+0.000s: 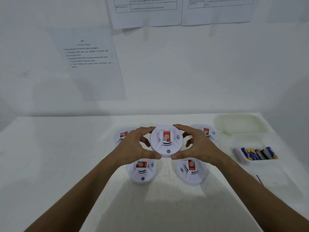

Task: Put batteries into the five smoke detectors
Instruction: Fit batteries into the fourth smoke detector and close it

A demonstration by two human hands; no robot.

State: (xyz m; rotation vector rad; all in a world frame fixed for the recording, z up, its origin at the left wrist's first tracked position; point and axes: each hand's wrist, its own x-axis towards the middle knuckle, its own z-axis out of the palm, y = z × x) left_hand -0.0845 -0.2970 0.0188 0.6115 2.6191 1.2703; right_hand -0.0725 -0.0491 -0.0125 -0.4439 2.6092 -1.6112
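Observation:
A white round smoke detector [164, 144] with a red label is held up over the table's middle. My left hand [136, 145] grips its left rim and my right hand [199, 145] grips its right rim, fingers curled round the edge. Other detectors lie face up on the white table [58, 156]: one at the near left [142, 171], one at the near right [191, 172], one partly hidden behind my left hand [121, 133], one behind my right hand [208, 131]. Several batteries [258, 153] lie in a shallow white tray [240, 159] at the right.
A second, cream-coloured tray [240, 124] stands at the back right corner. A thin dark stick [260, 179] lies near the right edge. Printed sheets [93, 64] hang on the wall behind the table.

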